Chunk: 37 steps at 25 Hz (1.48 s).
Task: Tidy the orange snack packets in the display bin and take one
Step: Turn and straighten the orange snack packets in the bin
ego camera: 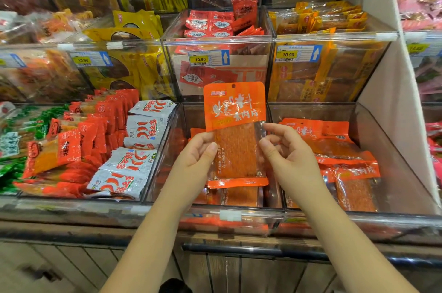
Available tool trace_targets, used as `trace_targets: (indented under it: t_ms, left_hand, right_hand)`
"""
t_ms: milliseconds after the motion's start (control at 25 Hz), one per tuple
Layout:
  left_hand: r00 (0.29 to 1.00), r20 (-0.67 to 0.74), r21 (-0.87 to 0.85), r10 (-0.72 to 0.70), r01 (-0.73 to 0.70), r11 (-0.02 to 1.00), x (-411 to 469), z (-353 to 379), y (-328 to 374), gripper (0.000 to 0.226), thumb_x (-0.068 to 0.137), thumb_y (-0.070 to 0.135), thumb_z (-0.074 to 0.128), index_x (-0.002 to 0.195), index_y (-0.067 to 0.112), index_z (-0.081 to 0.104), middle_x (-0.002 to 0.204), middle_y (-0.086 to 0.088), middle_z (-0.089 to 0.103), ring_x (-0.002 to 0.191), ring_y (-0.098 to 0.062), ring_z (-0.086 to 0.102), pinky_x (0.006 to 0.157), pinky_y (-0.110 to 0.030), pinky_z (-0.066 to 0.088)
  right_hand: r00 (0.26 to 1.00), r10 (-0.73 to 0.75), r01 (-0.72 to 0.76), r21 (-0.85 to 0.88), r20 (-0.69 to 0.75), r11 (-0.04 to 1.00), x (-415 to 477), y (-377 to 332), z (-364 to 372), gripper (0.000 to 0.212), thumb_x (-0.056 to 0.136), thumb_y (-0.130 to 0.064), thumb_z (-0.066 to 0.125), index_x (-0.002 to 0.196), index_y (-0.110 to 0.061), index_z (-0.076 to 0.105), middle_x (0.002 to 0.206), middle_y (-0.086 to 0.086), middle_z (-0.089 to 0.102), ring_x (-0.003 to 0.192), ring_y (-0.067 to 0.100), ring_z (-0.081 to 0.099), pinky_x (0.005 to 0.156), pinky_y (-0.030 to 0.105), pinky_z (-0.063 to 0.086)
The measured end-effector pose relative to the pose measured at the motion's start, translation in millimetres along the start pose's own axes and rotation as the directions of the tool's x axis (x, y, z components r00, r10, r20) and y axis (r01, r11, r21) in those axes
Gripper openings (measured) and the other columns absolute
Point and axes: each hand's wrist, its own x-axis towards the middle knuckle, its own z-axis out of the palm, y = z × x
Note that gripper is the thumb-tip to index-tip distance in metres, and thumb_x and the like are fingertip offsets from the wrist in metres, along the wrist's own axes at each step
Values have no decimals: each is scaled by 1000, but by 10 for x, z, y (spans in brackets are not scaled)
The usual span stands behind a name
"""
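Our left hand (196,152) pinches the left edge of an orange packet (235,110), thumb on its clear front, and our right hand (289,151) has its fingers curled at the right edge, thumb and forefinger seemingly nipping the film there, so the packet stands upright between both hands, lifted above the display bin (165,161). Straight below our hands more orange packets (239,195) of the same kind lie flat and loosely overlapped in the bin, and just right of our right hand a neighbouring bin (397,173) holds another heap (339,146) at mixed angles. Left of our left hand lie white chilli sachets (134,168); beyond our fingertips sit yellow price tags (200,59). We judge this is the taking step, one packet chosen, though the tidying below looks unfinished. Next we would either draw this packet back toward us, or free one hand to square up those beneath; the film looks slick, so the remaining pinch must be firm
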Motion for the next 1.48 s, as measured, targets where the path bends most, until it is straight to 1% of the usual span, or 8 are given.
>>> trace_targets:
  t_ms: [160,400,800,1000,1200,1320,1400,1480]
  left_hand:
    - [1000,5,-27,-18,18,999,-10,-4,13,22,108,24,44,122,27,61,94,17,74,85,2,68,70,-16,52]
    - [999,-16,-53,-39,38,998,1,-16,-7,24,108,25,45,124,30,62,114,7,74,109,-13,70,94,-36,55]
    - [1000,-10,-60,15,-16,998,-36,14,56,21,106,23,47,119,33,61,90,24,71,80,6,65,67,-13,51]
    - [999,-42,-86,22,-26,996,-57,22,37,21,98,21,63,118,26,62,109,4,75,102,-14,72,82,-36,60]
    - [986,-44,381,161,-132,915,-98,137,0,1,100,33,59,102,33,59,91,9,71,84,-9,68,74,-40,60]
    - [945,131,584,299,-318,747,-156,507,58,40,98,49,50,131,26,55,133,9,54,126,-7,49,106,-42,46]
    - [952,299,638,72,-255,726,-235,879,149,85,94,69,43,160,22,18,168,4,8,154,-11,9,127,-43,19]
    - [934,339,735,-112,-188,652,-300,1187,195,115,84,86,40,160,21,-18,163,4,-35,153,-14,-24,128,-42,3]
  right_hand:
    - [1000,6,-6,-8,-10,1000,-13,-13,-5,27,99,-17,63,122,-31,60,93,-9,69,79,0,66,70,13,55]
    - [1000,-18,17,-29,-24,999,-29,-17,11,25,100,-16,63,117,-34,62,91,-8,65,77,2,66,68,17,57]
    - [999,-43,43,7,-4,999,-34,-32,17,33,101,-17,60,128,-35,54,91,-14,64,74,10,68,64,31,62]
    - [981,-95,104,-46,170,993,-54,-55,58,70,94,-39,70,149,-59,31,143,-26,49,126,2,56,99,32,55]
    - [996,-26,37,-113,90,993,-21,20,-444,51,97,-23,68,139,-48,51,139,-23,53,126,2,55,102,36,55]
    - [997,23,-46,-309,-76,950,38,140,-1076,47,90,-18,65,128,-45,55,131,-14,60,116,12,62,100,42,53]
    - [986,123,-164,-532,-112,831,30,207,-1378,45,80,-26,59,124,-38,56,123,0,63,106,20,65,90,37,54]
    - [969,229,-222,-733,-93,644,-33,251,-1506,52,76,-41,62,126,-29,54,121,7,60,108,26,64,92,36,51]
